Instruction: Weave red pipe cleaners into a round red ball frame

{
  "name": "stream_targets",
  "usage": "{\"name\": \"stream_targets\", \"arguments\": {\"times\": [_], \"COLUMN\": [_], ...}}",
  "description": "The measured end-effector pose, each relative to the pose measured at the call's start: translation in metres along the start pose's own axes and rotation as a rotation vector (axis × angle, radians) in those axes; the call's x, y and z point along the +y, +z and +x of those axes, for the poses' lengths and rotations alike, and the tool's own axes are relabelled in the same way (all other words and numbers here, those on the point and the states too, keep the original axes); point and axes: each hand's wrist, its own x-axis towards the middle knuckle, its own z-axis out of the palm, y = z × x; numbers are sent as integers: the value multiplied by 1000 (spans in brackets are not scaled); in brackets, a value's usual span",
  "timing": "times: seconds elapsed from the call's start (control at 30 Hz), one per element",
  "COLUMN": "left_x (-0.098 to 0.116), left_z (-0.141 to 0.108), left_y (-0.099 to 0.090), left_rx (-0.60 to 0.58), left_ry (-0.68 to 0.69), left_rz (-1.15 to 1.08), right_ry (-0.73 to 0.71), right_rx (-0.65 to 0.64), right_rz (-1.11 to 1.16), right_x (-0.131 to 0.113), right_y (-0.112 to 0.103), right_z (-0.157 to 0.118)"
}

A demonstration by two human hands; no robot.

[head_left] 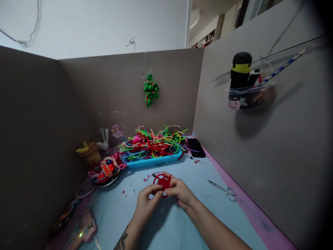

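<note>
A red round piece with a ring and spokes (162, 181) is held up over the light blue table cover (218, 222), near the middle of the view. My left hand (148, 200) pinches its lower left edge between thumb and fingers. On the right side, my right hand (180, 193) grips the same piece, with fingers behind it and the thumb in front. Just beyond the piece lies a small pink and dark item (151, 176). Small red and white scraps lie to the left of my hands.
Behind stands a blue tray (156, 161) heaped with colourful fuzzy stems. A phone (196, 148) and scissors (222, 190) lie at right. At left are a decorated plate (109, 182) and a glue gun (87, 227). Grey panels surround the table.
</note>
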Motion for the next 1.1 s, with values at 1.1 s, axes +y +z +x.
{"name": "stream_targets", "arguments": {"times": [1.1], "left_x": [-1], "left_z": [-2], "left_y": [5], "left_rx": [56], "left_ry": [-64], "left_rz": [-130], "right_ry": [-100], "right_rx": [48], "right_rz": [-176], "right_x": [-14], "right_y": [-7], "right_z": [-1]}}
